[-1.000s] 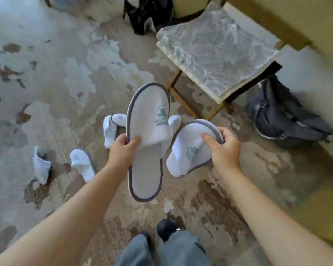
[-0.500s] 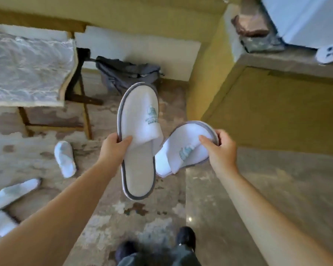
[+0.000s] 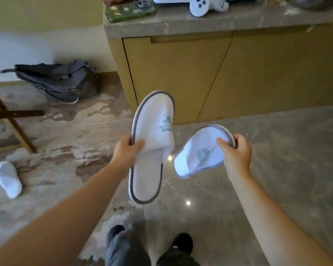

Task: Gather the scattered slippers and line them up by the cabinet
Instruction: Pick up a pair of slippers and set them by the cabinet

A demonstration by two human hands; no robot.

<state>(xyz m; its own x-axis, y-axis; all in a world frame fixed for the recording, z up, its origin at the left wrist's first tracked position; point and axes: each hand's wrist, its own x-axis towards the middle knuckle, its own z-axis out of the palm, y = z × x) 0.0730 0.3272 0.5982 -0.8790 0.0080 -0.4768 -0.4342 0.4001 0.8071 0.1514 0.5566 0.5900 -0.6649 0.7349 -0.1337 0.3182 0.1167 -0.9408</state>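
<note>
My left hand grips a white slipper with grey trim and a green logo by its edge, held upright with the toe pointing away. In my right hand is a second white slipper, pinched at the toe rim and tilted with its heel down to the left. Both hang above the floor in front of the tan cabinet. A third white slipper lies on the patterned carpet at the far left.
The cabinet has a stone top holding a green box and white objects. A dark backpack slumps against the wall left of the cabinet. Wooden stand legs cross at the left. Polished tile floor runs before the cabinet.
The view has swung right from the carpet and stand to face the cabinet. Both hands keep their slippers, now apart from each other. The other slippers on the floor have slid out of view.
</note>
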